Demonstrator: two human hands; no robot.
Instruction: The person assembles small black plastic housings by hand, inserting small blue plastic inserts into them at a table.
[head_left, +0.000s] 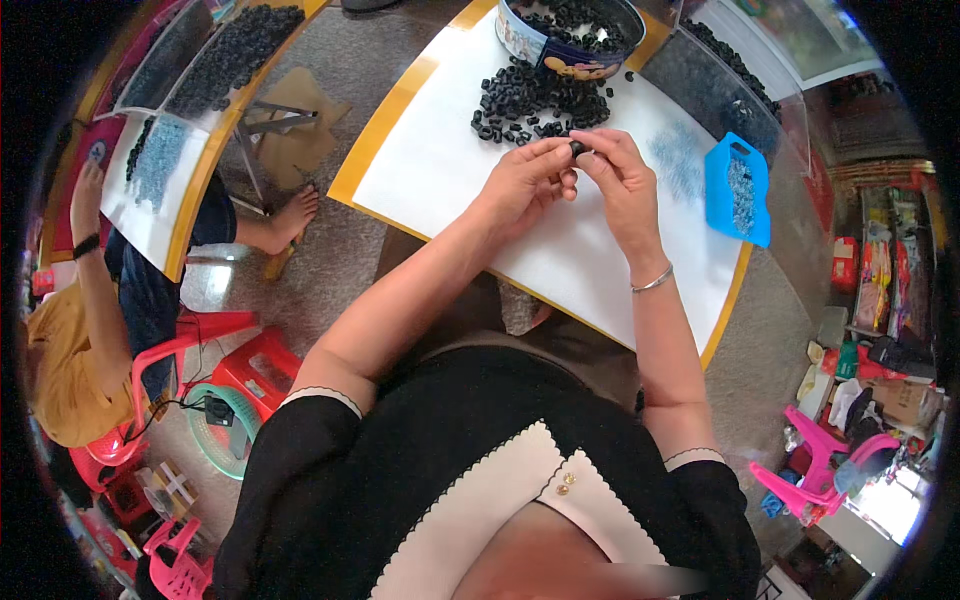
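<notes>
Over the white tabletop (590, 235) my two hands meet, fingertip to fingertip. A small black part (577, 148), short and rounded, is pinched in the fingers of my left hand (535, 180). My right hand (622, 180) has its thumb and forefinger closed against that part; anything tiny between them is too small to make out. Just beyond the fingers lies a loose heap of similar black parts (530, 100). To the right of my right hand, a blue scoop-like tray (722, 190) holds many tiny clear bluish pieces (741, 195), and more of them lie scattered on the tabletop.
Behind the heap stands a round tin (525, 42) with more black parts. A clear-walled bin (720, 90) of dark pieces is at the right. At left, another person (75, 350) sits at a similar table. Red stools (260, 370) and pink chairs (815, 465) stand around.
</notes>
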